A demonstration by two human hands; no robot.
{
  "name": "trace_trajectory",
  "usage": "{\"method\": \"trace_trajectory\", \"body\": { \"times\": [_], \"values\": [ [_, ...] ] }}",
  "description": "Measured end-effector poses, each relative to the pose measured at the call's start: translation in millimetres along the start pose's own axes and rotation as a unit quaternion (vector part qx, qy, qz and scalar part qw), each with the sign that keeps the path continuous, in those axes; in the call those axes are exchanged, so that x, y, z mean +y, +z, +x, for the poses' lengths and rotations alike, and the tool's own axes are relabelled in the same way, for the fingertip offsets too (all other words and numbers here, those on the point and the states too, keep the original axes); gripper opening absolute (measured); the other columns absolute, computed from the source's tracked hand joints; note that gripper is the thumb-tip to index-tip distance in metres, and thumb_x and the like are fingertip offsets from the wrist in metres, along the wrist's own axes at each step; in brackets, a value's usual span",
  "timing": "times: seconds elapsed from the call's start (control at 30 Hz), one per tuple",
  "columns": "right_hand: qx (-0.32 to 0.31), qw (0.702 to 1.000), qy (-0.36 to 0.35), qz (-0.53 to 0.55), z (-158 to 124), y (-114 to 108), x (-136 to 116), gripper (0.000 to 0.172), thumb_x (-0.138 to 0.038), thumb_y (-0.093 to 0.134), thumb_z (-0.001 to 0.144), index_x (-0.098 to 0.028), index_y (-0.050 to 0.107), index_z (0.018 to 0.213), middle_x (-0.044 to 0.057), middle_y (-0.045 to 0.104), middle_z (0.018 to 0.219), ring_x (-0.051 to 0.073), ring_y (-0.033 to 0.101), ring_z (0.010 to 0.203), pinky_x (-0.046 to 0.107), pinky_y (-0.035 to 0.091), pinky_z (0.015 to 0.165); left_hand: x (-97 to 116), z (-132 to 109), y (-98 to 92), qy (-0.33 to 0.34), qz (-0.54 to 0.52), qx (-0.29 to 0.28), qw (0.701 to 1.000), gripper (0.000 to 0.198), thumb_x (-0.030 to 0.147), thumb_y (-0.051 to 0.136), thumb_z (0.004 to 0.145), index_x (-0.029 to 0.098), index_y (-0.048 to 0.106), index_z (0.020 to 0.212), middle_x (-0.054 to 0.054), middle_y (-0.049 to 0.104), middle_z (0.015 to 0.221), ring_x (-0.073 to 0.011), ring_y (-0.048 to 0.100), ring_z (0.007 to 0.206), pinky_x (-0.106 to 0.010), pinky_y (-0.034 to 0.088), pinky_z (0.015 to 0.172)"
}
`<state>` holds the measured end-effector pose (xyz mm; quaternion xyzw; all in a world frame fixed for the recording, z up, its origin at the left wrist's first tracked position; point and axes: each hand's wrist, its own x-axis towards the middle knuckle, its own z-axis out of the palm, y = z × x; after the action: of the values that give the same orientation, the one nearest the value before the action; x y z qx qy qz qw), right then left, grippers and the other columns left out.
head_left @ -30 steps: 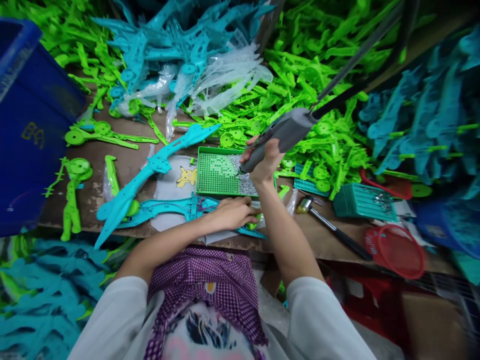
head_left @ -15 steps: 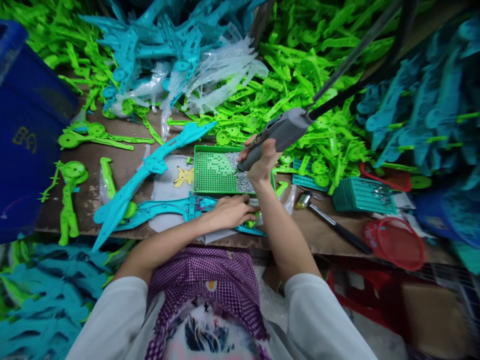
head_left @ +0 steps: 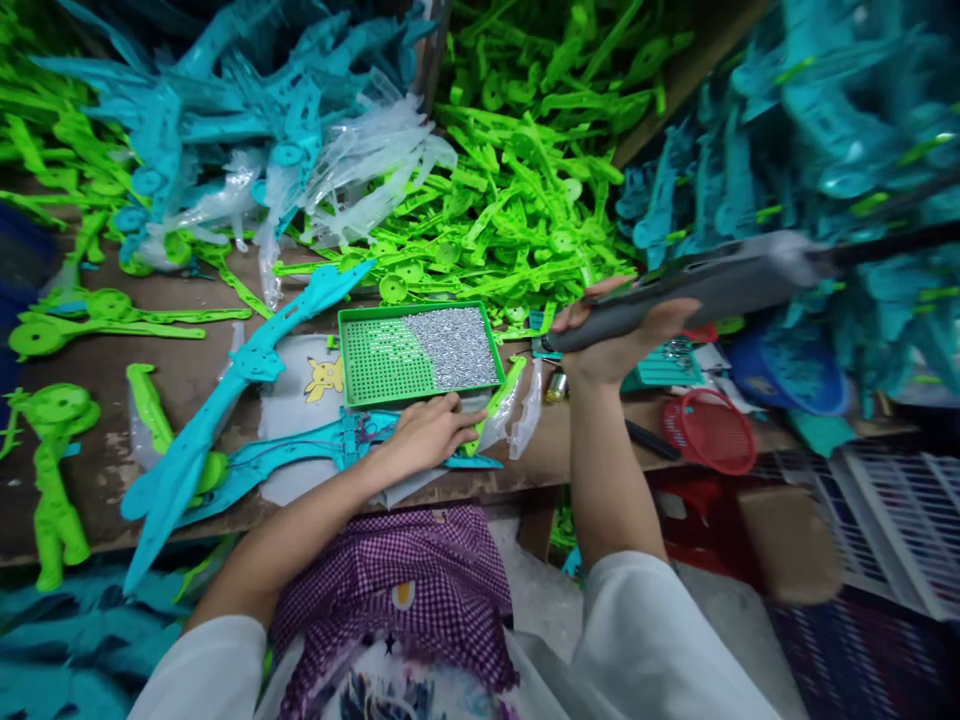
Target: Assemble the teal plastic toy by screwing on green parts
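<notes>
My right hand (head_left: 622, 335) is closed round a grey powered screwdriver (head_left: 697, 285) that hangs from a dark cable, held level to the right of the green screw tray (head_left: 382, 365). Small silver screws (head_left: 454, 345) cover the tray's right half. My left hand (head_left: 427, 435) rests fingers-down on a turquoise plastic toy part (head_left: 300, 450) at the table's front edge, pressing it flat beside a green piece (head_left: 491, 400). A long turquoise blade-shaped part (head_left: 240, 375) lies diagonally to the left.
Heaps of green parts (head_left: 525, 190) and turquoise and clear parts (head_left: 247, 130) fill the back of the table. Green pieces (head_left: 52, 470) lie at the left. A red basket (head_left: 709, 430) and a hammer (head_left: 645, 435) are on the right. A Pikachu sticker (head_left: 324, 375) is by the tray.
My right hand lifted the screwdriver off the screw tray and swung it to the right. The view turned right. My left hand stayed on the turquoise part.
</notes>
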<state>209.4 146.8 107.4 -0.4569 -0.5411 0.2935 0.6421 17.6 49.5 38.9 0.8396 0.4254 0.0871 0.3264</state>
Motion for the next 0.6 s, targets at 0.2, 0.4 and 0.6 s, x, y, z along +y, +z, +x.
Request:
{"method": "trace_trajectory", "body": {
  "times": [0.2, 0.4, 0.6],
  "values": [
    [0.089, 0.993, 0.020, 0.081, 3, -6, 24, 0.064, -0.088, 0.047, 0.059, -0.025, 0.053, 0.062, -0.007, 0.039, 0.039, 0.011, 0.040, 0.030, 0.026, 0.028, 0.033, 3, 0, 1.4, -0.013, 0.015, 0.006, 1.000, 0.041, 0.041, 0.039, 0.100, 0.035, 0.050, 0.139, -0.007, 0.057, 0.112, -0.0210, 0.056, 0.100, -0.029, 0.041, 0.075],
    [0.096, 0.991, 0.004, 0.091, 6, -9, 28, 0.062, -0.085, 0.054, 0.059, -0.023, 0.057, 0.061, -0.007, 0.042, 0.037, 0.011, 0.041, 0.028, 0.025, 0.030, 0.031, 2, 0, 0.5, -0.007, 0.024, 0.004, 1.000, 0.042, 0.042, 0.038, 0.100, 0.036, 0.049, 0.140, -0.006, 0.057, 0.110, -0.0213, 0.055, 0.099, -0.029, 0.041, 0.076],
    [0.102, 0.991, -0.011, 0.085, 5, -14, 44, 0.059, -0.081, 0.054, 0.065, -0.022, 0.058, 0.063, -0.006, 0.044, 0.040, 0.012, 0.046, 0.031, 0.024, 0.031, 0.031, 6, 0, -3.2, -0.019, 0.020, -0.009, 1.000, 0.041, 0.041, 0.038, 0.100, 0.036, 0.050, 0.139, -0.006, 0.057, 0.110, -0.0213, 0.054, 0.100, -0.029, 0.042, 0.077]
  ]
}}
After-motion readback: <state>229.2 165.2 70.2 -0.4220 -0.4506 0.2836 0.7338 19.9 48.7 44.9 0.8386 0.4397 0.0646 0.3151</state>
